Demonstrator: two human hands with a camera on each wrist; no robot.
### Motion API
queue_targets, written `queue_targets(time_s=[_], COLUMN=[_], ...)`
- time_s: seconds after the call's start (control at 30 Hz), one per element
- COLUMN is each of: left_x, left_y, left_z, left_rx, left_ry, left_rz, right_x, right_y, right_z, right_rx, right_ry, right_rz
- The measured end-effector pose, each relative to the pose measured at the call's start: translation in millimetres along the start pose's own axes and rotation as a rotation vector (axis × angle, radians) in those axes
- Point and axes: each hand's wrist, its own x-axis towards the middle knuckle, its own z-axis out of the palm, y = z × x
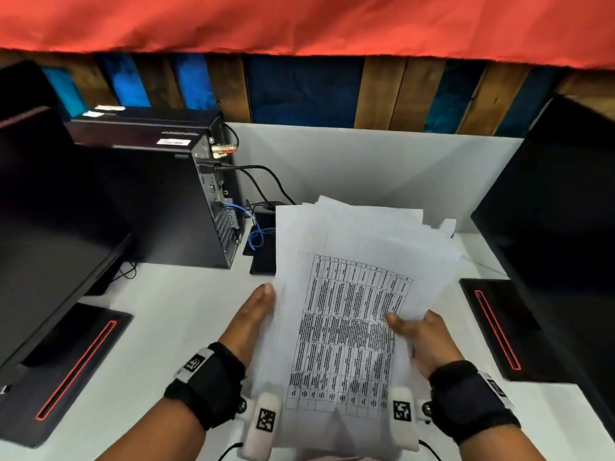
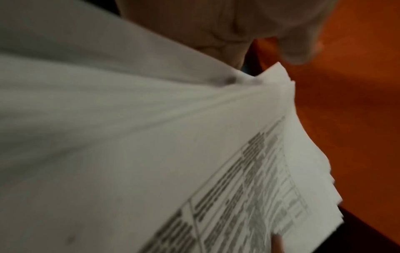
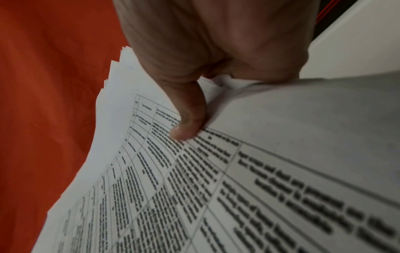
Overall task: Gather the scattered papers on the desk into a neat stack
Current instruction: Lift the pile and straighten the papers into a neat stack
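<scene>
A stack of white papers (image 1: 349, 294), its top sheet printed with a table, is held tilted above the white desk (image 1: 166, 327); the far edges are fanned and uneven. My left hand (image 1: 256, 314) grips the stack's left edge, fingers hidden behind the sheets. My right hand (image 1: 419, 334) pinches the right edge, thumb on top of the printed table. In the left wrist view the papers (image 2: 151, 154) bunch under the left hand (image 2: 216, 34). The right wrist view shows the right hand (image 3: 194, 68) pressing its thumb onto the papers (image 3: 238, 171).
A black computer tower (image 1: 159, 201) with cables (image 1: 259, 227) stands at the left rear. A dark monitor (image 1: 43, 227) on a red-lined base (image 1: 73, 364) flanks the left, another monitor (image 1: 559, 227) with base (image 1: 496, 327) the right. Orange cloth (image 1: 299, 21) hangs overhead.
</scene>
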Motion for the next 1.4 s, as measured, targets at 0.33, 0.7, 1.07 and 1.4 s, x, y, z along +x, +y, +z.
queue_targets(time_s=[0.33,0.7,1.07,1.4], left_x=[-16,-7,-8,-11], left_y=[43,63,129,123], left_z=[26,27,61,58], left_rx=[0.141,0.042,0.077,0.236], left_ry=[0.007,0.174,0.503,0.572], left_rz=[0.261,0.426,0.708,0.705], right_x=[-8,-32,-64,-58], right_y=[-21,-40,-87,-81], right_z=[4,37,59,62], right_rx=[0.071,-0.135,-1.051,-0.828], right_ry=[-0.11,0.047,0.356,0.474], right_rz=[-0.223,-0.731,-1.169,-1.201])
